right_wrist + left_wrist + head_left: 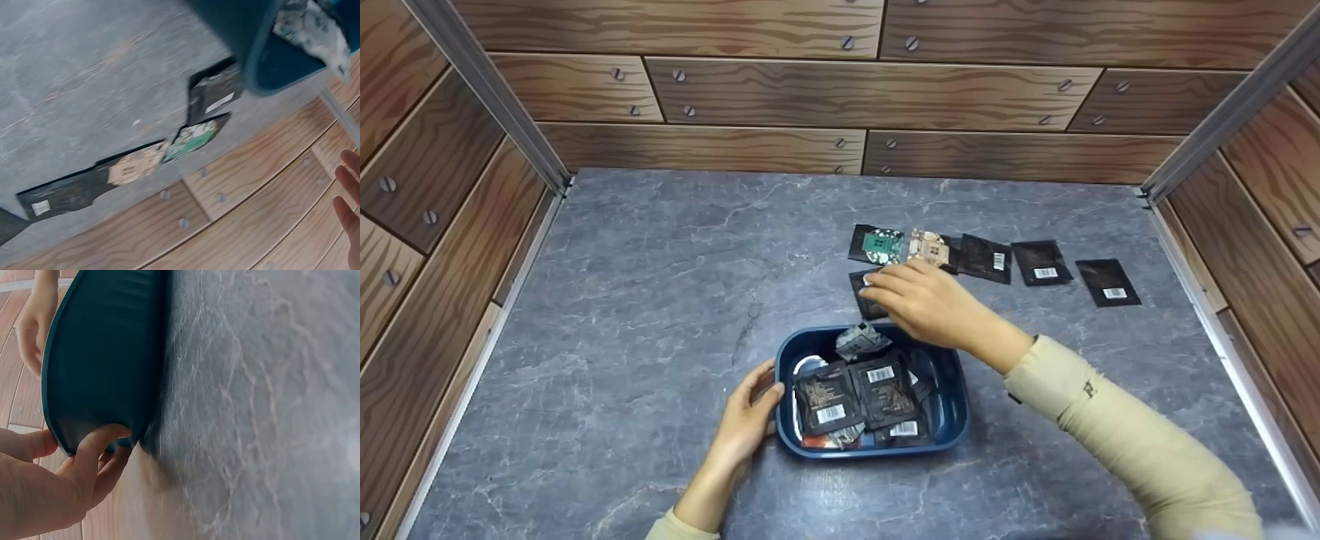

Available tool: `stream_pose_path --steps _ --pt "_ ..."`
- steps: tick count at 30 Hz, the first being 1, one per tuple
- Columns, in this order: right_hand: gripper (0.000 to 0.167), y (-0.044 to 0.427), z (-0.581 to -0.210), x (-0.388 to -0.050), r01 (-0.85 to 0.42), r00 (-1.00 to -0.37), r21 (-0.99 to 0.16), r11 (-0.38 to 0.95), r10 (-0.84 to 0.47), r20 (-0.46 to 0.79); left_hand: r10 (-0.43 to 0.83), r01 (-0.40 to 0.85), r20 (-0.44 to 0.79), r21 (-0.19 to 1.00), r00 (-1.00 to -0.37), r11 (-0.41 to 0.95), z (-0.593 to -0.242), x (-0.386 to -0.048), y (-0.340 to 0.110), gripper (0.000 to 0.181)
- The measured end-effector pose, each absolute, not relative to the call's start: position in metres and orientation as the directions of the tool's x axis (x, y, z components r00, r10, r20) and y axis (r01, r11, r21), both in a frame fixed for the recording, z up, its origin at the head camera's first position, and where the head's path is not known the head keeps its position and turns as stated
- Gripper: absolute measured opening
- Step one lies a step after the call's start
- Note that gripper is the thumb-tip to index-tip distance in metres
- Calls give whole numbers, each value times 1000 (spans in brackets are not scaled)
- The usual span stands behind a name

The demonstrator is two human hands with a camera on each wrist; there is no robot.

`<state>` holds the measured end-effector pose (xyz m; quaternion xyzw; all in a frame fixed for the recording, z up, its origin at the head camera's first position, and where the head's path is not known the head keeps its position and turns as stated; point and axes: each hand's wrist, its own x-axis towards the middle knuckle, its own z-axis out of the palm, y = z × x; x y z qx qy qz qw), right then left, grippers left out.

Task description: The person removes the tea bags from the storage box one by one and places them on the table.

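Tabletop [660,300]: brightly, evenly lit in the head view; whitish glare by its near edge, just in front of my bin [877,453]. Light seems to fall from above.
Plank walls [877,90]: bright, with crisp grain in the head view.
Left hand [746,416]: a soft brownish shadow beside it in my left wrist view; pale glare there at the frame's right edge.
Right hand [915,300]: cleanly outlined from my head; its fingers are soft-edged in my right wrist view.
Black packets [1041,262]: fairly sharp towards the tabletop's far right corner; smeared from my right wrist, fine print unreadable.
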<state>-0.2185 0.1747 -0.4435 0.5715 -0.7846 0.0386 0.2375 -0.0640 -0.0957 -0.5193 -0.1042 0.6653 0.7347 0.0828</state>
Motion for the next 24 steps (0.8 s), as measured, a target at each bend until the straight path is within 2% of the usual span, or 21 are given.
stream_pose_path --steps 9,17,24 --pt "34 144 -448 -193 -940 -99 267 211 -920 379 21 -254 -254 962 -967 -103 -522 -64 -99 51" --pt "29 125 -453 -172 -951 -66 277 134 -968 242 69 -214 -209 973 -976 -87 -523 -66 -101 51" --pt "28 111 -459 -162 -952 -19 296 73 -983 181 79 -212 -205 974 -976 -84 -524 -66 -102 51"
